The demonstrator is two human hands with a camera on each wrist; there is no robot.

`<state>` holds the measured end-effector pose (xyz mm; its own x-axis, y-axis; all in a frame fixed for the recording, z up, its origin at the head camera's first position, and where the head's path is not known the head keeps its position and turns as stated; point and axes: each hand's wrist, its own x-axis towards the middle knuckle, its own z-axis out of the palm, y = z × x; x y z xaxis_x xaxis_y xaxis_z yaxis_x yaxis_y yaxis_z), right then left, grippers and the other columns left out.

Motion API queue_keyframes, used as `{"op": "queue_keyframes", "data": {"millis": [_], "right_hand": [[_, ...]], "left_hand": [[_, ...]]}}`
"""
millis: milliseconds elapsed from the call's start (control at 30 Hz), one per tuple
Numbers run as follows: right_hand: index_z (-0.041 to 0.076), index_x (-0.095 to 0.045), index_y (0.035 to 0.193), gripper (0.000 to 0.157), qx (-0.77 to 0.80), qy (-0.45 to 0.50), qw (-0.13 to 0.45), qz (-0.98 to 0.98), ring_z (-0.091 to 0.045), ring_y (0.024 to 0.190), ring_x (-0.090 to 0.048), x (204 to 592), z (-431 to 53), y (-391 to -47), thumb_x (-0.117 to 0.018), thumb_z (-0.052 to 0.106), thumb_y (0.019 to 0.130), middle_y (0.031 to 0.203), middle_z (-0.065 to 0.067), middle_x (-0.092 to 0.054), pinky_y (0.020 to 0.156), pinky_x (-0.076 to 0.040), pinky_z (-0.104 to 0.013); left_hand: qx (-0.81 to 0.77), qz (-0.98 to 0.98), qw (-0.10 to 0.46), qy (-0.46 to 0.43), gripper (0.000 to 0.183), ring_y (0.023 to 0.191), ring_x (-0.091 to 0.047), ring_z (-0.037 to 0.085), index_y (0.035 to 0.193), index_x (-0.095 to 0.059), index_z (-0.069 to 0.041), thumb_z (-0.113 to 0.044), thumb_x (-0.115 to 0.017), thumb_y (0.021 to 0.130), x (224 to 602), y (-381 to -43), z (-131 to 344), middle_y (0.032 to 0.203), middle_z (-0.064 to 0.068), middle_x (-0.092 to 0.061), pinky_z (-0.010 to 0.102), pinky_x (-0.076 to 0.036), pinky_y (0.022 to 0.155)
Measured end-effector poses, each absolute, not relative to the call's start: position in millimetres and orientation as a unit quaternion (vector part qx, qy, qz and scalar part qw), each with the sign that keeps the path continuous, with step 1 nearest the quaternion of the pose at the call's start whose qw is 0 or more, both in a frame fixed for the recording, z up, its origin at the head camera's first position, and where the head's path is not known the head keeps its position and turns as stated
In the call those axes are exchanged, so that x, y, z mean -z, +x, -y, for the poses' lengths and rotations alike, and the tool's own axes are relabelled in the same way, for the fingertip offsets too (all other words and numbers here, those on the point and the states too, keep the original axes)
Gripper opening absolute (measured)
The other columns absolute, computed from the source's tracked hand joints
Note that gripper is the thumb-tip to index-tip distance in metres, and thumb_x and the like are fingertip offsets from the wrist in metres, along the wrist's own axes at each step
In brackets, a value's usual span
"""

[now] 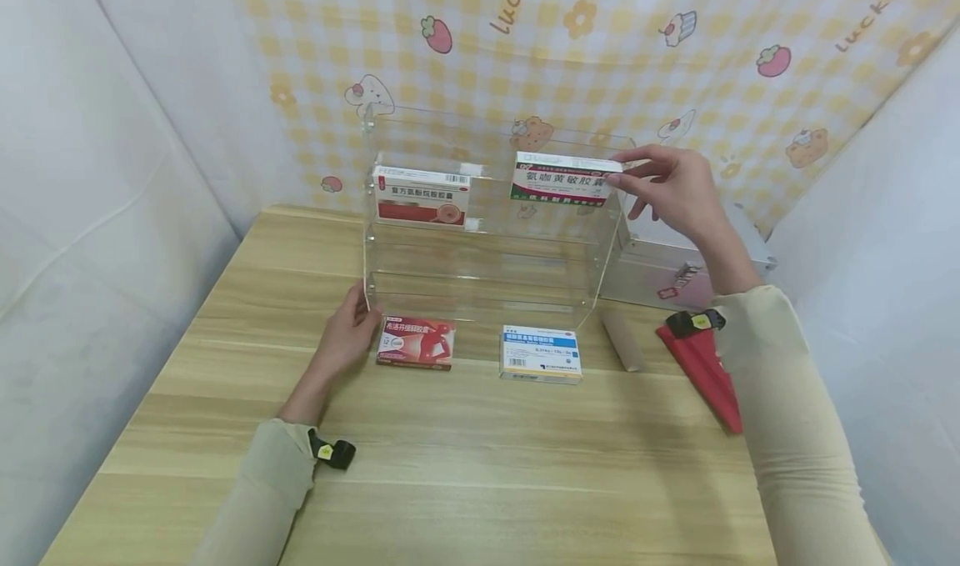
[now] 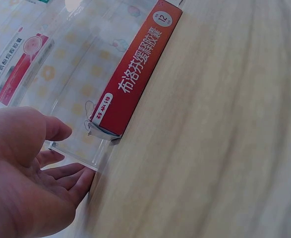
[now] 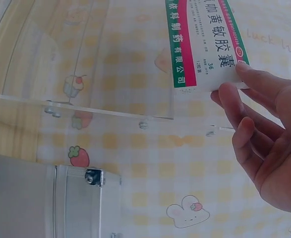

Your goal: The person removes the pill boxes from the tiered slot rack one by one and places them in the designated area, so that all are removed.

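Observation:
A clear acrylic tiered rack [image 1: 487, 253] stands on the table. My left hand [image 1: 350, 330] holds its lower left corner; in the left wrist view the thumb and fingers lie around the side panel's edge. At the rack's upper right, my right hand [image 1: 675, 187] pinches the right end of a white, green and red medicine box [image 1: 562, 181], thumb in front. Further left on the rack sits a white and red medicine box [image 1: 422, 199]. At the rack's front foot lie a red medicine box [image 1: 415, 343], close to my left hand, and a blue and white medicine box [image 1: 540, 353].
Behind the rack's right side stands a silver case [image 1: 652, 257] with a latch. A brown cardboard-like strip [image 1: 621, 341] and a red folded item [image 1: 705, 374] lie right of the rack, the latter partly under my right sleeve. A yellow checked curtain [image 1: 480, 74] hangs behind.

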<state>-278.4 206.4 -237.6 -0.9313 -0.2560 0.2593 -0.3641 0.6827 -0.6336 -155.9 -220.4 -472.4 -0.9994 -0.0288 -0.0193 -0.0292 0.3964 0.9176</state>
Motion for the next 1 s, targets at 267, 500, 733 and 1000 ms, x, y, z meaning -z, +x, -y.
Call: {"op": "queue_keyframes", "data": {"millis": [267,500,733,1000], "right_hand": [[0.02,-0.07,0.121,0.038,-0.363,0.164,0.078,0.914,-0.022,0.055,-0.066,231,-207,-274,-0.075,0.036,0.087,0.104,-0.008,-0.072,0.04,-0.046,-0.024],[0.019,-0.07,0.12,0.037,-0.372,0.171,0.079,0.909,-0.022,0.053,-0.065,229,-208,-271,-0.075,0.035,0.086,0.103,-0.008,-0.073,0.038,-0.045,-0.024],[0.011,-0.07,0.119,0.035,-0.378,0.186,0.076,0.904,-0.02,0.049,-0.063,225,-206,-261,-0.076,0.025,0.088,0.096,-0.008,-0.074,0.038,-0.044,-0.023],[0.012,-0.071,0.116,0.033,-0.393,0.197,0.062,0.896,-0.022,0.049,-0.062,228,-209,-257,-0.077,0.026,0.087,0.095,-0.01,-0.074,0.037,-0.043,-0.023]], "left_hand": [[-0.55,-0.835,-0.001,-0.016,0.06,0.136,-0.038,0.039,0.156,-0.02,-0.007,-0.023,-0.047,0.104,471,-156,219,0.151,0.025,-0.033,0.048,-0.035,0.111],[-0.546,-0.837,0.0,-0.02,0.061,0.135,-0.039,0.039,0.156,-0.019,-0.007,-0.025,-0.047,0.104,472,-155,219,0.151,0.025,-0.033,0.049,-0.036,0.111],[-0.548,-0.836,-0.001,-0.02,0.06,0.135,-0.039,0.039,0.155,-0.021,-0.008,-0.026,-0.047,0.104,473,-155,219,0.151,0.025,-0.033,0.049,-0.036,0.11],[-0.546,-0.838,-0.009,-0.015,0.058,0.134,-0.04,0.04,0.155,-0.022,-0.009,-0.025,-0.046,0.105,475,-157,219,0.151,0.025,-0.034,0.05,-0.037,0.11]]}}
